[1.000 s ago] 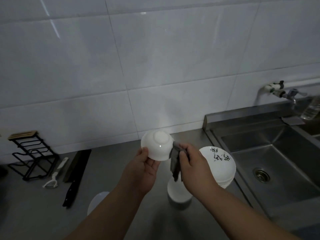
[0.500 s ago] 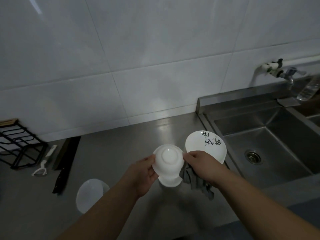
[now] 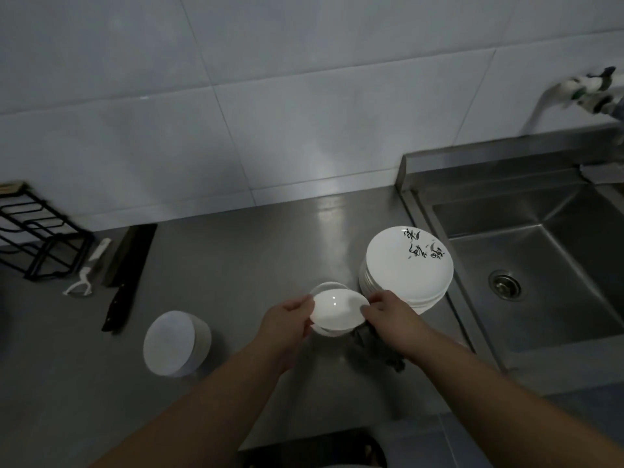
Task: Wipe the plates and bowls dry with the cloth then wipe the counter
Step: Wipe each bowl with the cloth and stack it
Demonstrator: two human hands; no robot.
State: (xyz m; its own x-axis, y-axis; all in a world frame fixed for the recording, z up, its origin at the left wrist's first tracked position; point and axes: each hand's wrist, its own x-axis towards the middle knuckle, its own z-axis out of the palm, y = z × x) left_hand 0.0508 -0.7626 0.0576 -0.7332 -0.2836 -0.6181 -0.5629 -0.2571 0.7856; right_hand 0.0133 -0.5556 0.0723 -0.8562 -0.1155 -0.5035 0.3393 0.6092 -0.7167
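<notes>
your left hand (image 3: 287, 324) grips the left rim of a small white bowl (image 3: 339, 310), fingers curled over the edge. your right hand (image 3: 388, 319) pinches the right rim of the same bowl, and a dark cloth (image 3: 381, 349) hangs bunched beneath that palm; whether the fingers also clamp the cloth is hard to tell. the bowl is plain, glossy, open side up, with one bright glint inside. it sits just above a second white bowl (image 3: 329, 287) whose rim peeks out behind and below; you cannot tell if the two touch.

count outward: two bowls at your hands, one more white bowl (image 3: 175, 342) well to the left on the worktop (image 3: 236, 265), lying tilted with its round face toward you. just right of your hands stands one stack of white plates (image 3: 408, 268); the top plate carries black brush marks near its far edge, and the number of plates below is too blurred to count.

right of the stack lies one steel sink (image 3: 540, 265), cut off at the frame edge, with a tap (image 3: 591, 92) above, blurred. far left you have one black wire rack (image 3: 33, 231), partly cut off, one white peeler (image 3: 86, 275) and one dark knife (image 3: 130, 265).
</notes>
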